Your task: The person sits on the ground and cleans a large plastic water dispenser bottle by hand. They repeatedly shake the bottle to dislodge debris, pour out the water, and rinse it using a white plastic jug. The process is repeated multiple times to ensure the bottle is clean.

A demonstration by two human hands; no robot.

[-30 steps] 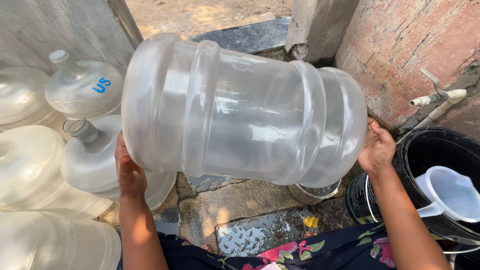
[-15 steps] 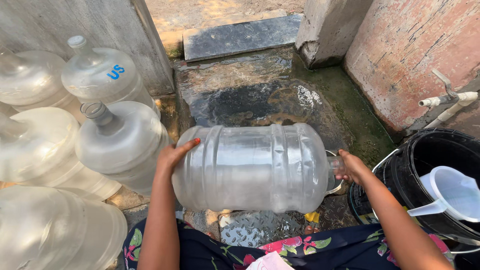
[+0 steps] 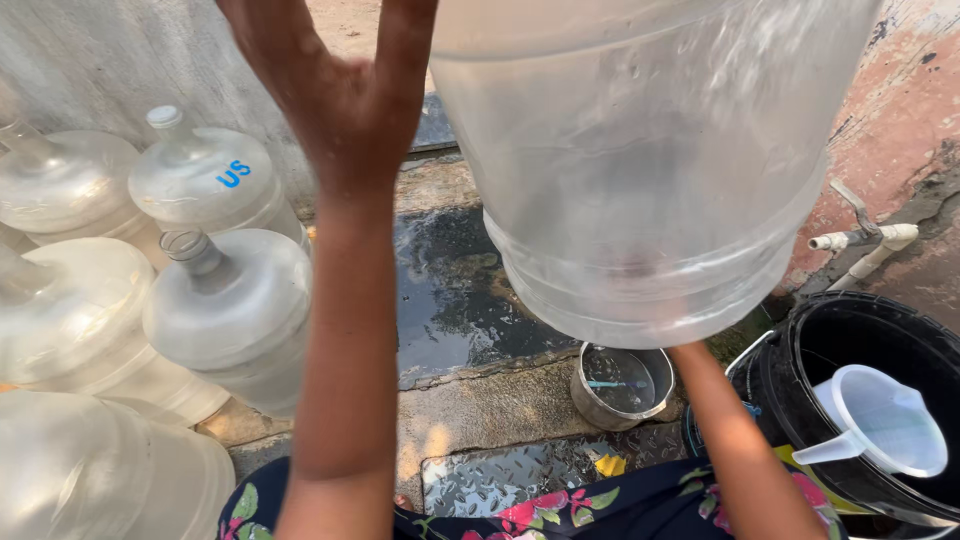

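A big clear plastic water jug [image 3: 640,160] hangs close in front of me at the upper right, its round end pointing down. My right forearm [image 3: 735,440] rises to the jug's underside, where the hand is hidden behind the jug and bears it. My left hand [image 3: 345,100] is raised beside the jug's left wall with its fingers spread in a V. Whether it touches the jug I cannot tell.
Several clear jugs [image 3: 235,310] stand and lie packed at the left. A small metal bowl [image 3: 620,385] of water sits on the wet concrete below the jug. At the right are a black bucket [image 3: 850,330] holding a white pitcher [image 3: 885,420] and a white tap pipe [image 3: 865,240] on the red wall.
The jug has gone from lying sideways low between both hands to being lifted high and tipped on end near the camera. My left hand has come off its end and risen.
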